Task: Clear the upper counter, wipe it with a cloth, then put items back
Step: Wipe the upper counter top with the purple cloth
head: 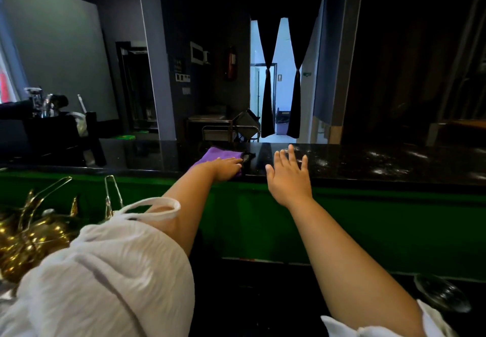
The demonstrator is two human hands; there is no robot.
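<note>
The left hand [226,168] lies flat on the purple cloth [219,155], pressing it on the black upper counter [368,163]. The right hand [288,178] is at 3 o'clock from the cloth, fingers spread wide and holding nothing.

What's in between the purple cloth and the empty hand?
In the head view, only bare shiny black stone counter lies between the purple cloth and the open right hand, plus the cloth's dark edge.

A bar or restaurant: a raised black stone counter [368,160] fronts a dim room with tied-back curtains [268,78], a fire extinguisher [231,65] and a restroom sign [280,77].
</note>
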